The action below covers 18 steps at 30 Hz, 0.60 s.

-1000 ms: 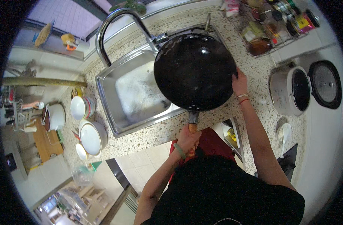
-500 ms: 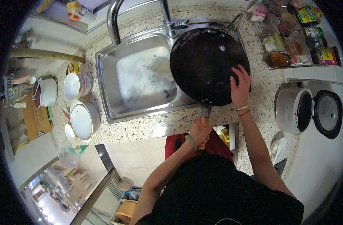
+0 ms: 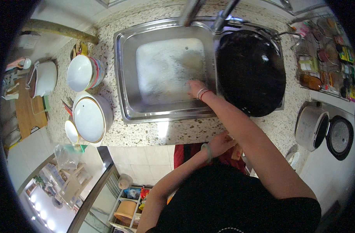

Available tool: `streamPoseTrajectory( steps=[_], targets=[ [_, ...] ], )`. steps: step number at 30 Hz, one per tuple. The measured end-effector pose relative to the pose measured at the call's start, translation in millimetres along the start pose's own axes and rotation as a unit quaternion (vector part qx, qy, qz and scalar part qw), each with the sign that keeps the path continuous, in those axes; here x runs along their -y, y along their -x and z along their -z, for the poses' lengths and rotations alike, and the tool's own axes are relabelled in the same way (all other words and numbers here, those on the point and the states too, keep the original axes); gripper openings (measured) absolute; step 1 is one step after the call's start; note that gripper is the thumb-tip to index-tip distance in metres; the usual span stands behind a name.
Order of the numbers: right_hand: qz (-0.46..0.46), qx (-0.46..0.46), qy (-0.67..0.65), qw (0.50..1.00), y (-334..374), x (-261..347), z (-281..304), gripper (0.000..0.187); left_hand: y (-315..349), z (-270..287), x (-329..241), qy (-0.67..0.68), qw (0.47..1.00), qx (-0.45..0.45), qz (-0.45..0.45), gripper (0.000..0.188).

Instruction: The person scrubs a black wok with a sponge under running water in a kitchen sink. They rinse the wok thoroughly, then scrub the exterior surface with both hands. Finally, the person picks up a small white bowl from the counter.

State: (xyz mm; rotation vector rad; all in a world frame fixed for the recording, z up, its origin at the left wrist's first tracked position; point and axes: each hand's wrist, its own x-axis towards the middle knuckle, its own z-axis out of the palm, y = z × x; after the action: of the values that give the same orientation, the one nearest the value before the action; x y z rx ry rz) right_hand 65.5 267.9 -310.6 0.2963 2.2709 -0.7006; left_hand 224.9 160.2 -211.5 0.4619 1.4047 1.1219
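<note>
A large black wok (image 3: 250,73) lies over the right side of the sink, its handle pointing toward me. My left hand (image 3: 222,143) is closed around the wooden handle (image 3: 236,152) at the counter's front edge, partly covered by my right forearm. Down in the soapy water (image 3: 165,73) of the left basin is my right hand (image 3: 197,89). Its fingers are mostly sunk in the suds and blurred, so whether they hold anything is hidden.
Stacked bowls (image 3: 79,73) and a white pot (image 3: 90,118) stand left of the steel sink (image 3: 127,110). The faucet (image 3: 191,13) rises behind it. To the right are a spice rack (image 3: 321,87) and a rice cooker (image 3: 311,126) with its lid raised.
My right hand has left the wok's surface and reached left into the soapy basin. The left hand keeps the handle. The view has shifted, so the sink appears further right.
</note>
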Motion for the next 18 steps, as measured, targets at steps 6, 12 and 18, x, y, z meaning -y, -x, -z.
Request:
streamPoseTrajectory(
  steps=[6,12,18],
  targets=[
    [-0.076,0.097,0.057,0.991,-38,-2,-34,0.044,38,64,4,0.193,0.975,0.008,0.105,0.033],
    [-0.026,0.079,0.025,0.996,-23,21,14,0.046,32,72,6,0.167,0.985,0.001,0.052,0.028],
    [0.015,0.03,-0.019,0.999,-33,17,-37,0.053,34,81,9,0.18,0.982,-0.005,0.059,0.028]
  ],
)
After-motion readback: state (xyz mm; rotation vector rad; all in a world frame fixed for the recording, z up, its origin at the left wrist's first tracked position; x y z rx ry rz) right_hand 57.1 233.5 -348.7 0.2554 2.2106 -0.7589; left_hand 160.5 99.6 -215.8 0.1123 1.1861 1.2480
